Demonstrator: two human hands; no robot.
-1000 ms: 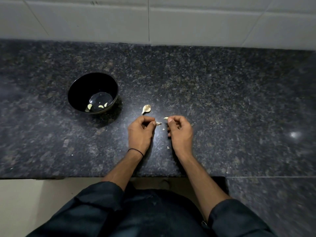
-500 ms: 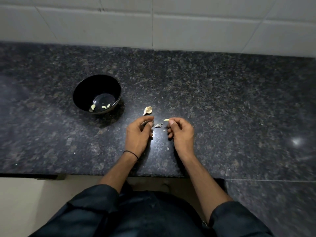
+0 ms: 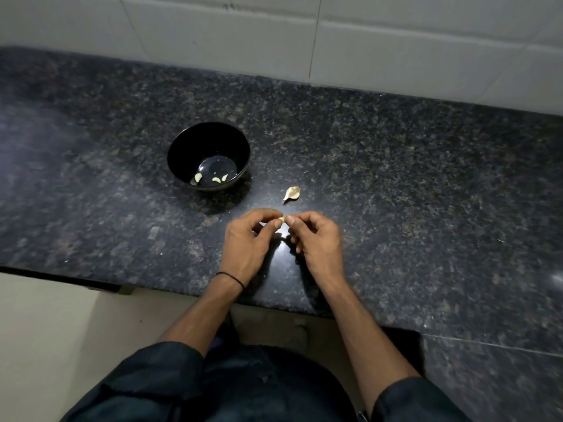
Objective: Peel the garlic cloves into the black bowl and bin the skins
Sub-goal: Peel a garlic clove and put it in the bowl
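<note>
**A:** Fig. legend: which step is shown?

**B:** Peeling, mid-task. Left hand (image 3: 246,242) and right hand (image 3: 316,239) meet above the counter (image 3: 396,178). Both pinch one garlic clove (image 3: 281,219) between thumb and fingertips, w/ the other fingers curled.

**A:** Next move?

**B:** Prob. strip off whatever skin remains, then carry the clove to the black bowl (image 3: 182,153), which sits near and beyond the left hand. That calls for a fine nail pull, not a squeeze. Skins go to a bin (none in view).

**A:** How does the clove look?

**B:** Small, pale yellow, mostly hidden by fingertips. Can't tell how much skin is on it. The bowl holds approx. three peeled cloves (image 3: 216,179). A pale curled piece (image 3: 292,193), prob. skin, lies on the counter just beyond the hands.
</note>
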